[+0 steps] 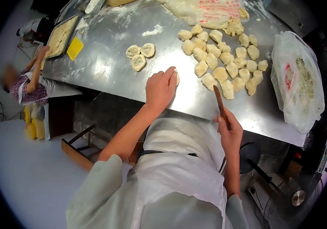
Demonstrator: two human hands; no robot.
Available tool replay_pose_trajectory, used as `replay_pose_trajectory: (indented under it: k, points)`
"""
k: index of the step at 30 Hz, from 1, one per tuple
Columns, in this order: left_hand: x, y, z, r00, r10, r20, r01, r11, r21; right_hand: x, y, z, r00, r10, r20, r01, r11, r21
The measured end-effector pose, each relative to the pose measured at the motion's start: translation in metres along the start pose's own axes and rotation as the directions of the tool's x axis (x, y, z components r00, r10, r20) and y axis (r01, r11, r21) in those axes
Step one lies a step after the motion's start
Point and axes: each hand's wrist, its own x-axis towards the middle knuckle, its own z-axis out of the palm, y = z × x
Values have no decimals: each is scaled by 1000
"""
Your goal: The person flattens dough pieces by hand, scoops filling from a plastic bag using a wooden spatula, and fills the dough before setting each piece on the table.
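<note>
My left hand (160, 90) is closed over a flat, pale dough piece (177, 77) near the front edge of the steel table; the fingers cover most of the dough. My right hand (231, 133) is wrapped round a flat brown filling stick (219, 100), which points up and away over the table edge. Beyond its tip lie several small dough lumps (220, 74), spread over the right half of the table. Ahead of my left hand sit three round filled dough pieces (138, 62), with greenish filling showing in their tops.
A clear plastic bag of greenish filling (304, 80) sits on the right end of the steel table (106, 72). Plastic sheeting (194, 11) lies at the back. At left are a yellow scraper (75, 48), a tray of dough (60, 36) and another person (31, 82). A fan (297, 198) stands lower right.
</note>
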Motion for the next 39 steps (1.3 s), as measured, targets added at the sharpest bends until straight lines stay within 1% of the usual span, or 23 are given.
replay_pose_trajectory:
  k: [2,3,6,7,9,12,15,16,18,20,23,24,25,26,28,29,31,32,33,36,37,38,39]
  points:
    - [-6,-4,-5,999,-35,12,35,999,10,5,-2,1,1000,-14,20,14,1000,2]
    - [-7,-6,-10,995,-75,69,78,996,-39,6,-2,2,1000,-25,12,24,1000,9]
    - [8,-1,-33,995,-39,89,32,997,76,6,1,0,999,-33,-18,34,999,35]
    - [19,-4,-35,999,24,-49,-22,999,43,5,5,0,999,-25,-31,26,998,54]
    - [44,4,-43,973,129,-192,-133,991,-5,3,7,-1,999,-4,-36,7,997,80]
    - [74,15,-17,950,248,-190,-235,968,91,4,3,-1,1000,7,-17,-5,996,88]
    - [44,-1,33,951,294,92,-306,937,171,3,0,0,1000,-9,-21,11,996,84]
    - [27,7,21,934,325,147,-349,917,193,1,-2,-1,999,-7,-33,10,996,85]
    - [1,16,17,922,318,222,-369,894,254,4,-4,-5,997,1,-73,6,995,104]
    - [-7,19,14,929,276,247,-332,915,227,4,-10,-7,998,33,-54,-26,991,130]
    - [-2,8,20,933,290,214,-332,923,196,12,-10,-5,999,0,-41,6,988,156]
    - [2,3,13,964,151,218,-108,974,-198,12,-13,-5,999,-18,-36,23,990,139]
    - [12,-3,1,959,22,282,143,823,-550,12,-17,-5,999,-32,-35,36,992,123]
    - [17,-8,-10,915,-72,396,377,498,-781,11,-17,-5,999,-36,-36,40,994,106]
    - [19,-10,-33,901,-272,337,433,573,-696,7,-9,-7,999,-20,-27,24,991,133]
    - [16,-20,-27,934,-276,225,356,753,-553,9,-6,-7,999,-28,-17,30,989,145]
    - [11,-14,-32,940,-106,323,213,925,-315,8,-2,-7,1000,-3,-8,4,990,139]
    - [4,-9,-35,921,-32,389,115,975,-192,6,0,-6,1000,13,-6,-12,991,137]
    - [-4,-7,-30,949,52,311,-34,997,-64,6,2,-6,1000,12,3,-13,988,155]
    - [-3,-12,-28,870,-85,485,137,988,-73,3,-4,-2,999,23,-46,-17,993,121]
    - [-3,-18,-28,863,-111,492,231,954,-190,3,-4,-2,998,25,-49,-19,993,113]
    - [0,-20,-25,878,-201,434,355,882,-310,3,-4,-2,998,27,-50,-22,994,105]
    - [7,-16,-30,872,-301,386,458,779,-427,4,-3,-1,998,30,-48,-25,995,100]
